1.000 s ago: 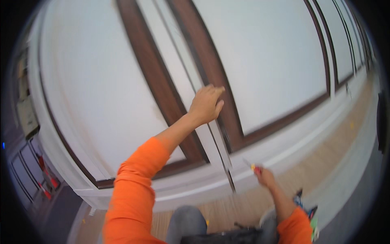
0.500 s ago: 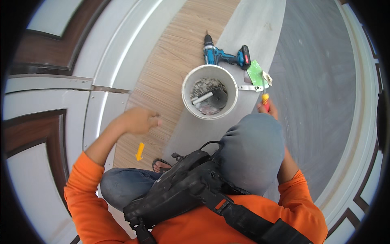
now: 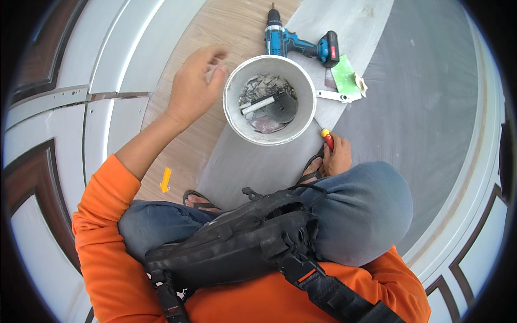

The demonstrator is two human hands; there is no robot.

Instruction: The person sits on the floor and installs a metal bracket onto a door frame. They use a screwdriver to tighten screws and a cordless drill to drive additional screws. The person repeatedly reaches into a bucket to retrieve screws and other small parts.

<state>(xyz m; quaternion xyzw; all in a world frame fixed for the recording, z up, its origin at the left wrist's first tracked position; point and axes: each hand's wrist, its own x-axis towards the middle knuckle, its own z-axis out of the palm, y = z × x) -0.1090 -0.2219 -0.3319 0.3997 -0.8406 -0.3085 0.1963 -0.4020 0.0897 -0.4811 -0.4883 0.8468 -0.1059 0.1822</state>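
My left hand [image 3: 195, 82] hovers just left of the white bucket [image 3: 230, 114], with thumb and fingers apart and nothing visible between them. In my right hand [image 3: 339, 155], low beside my foot, is a screwdriver [image 3: 328, 140] with a red and yellow handle. Its thin shaft points up and left toward the bucket's side. Grey scraps [image 3: 264, 85], a white stick-like piece [image 3: 258, 104] and a dark round disc [image 3: 282, 109] lie inside the bucket. A white metal strip with holes [image 3: 336, 96] sticks out at the bucket's right.
Beyond the bucket lies a blue cordless drill [image 3: 291, 42]. A green sheet [image 3: 344, 74] with a crumpled pale scrap [image 3: 360, 85] is to its right. A yellow arrow [image 3: 166, 180] marks the wood-look floor [image 3: 215, 32]. White panels [image 3: 126, 116] stand at left.
My left hand has moved up and forward to the bucket's left side. My right hand, still holding the screwdriver, has come left, and my right knee has swung outward.
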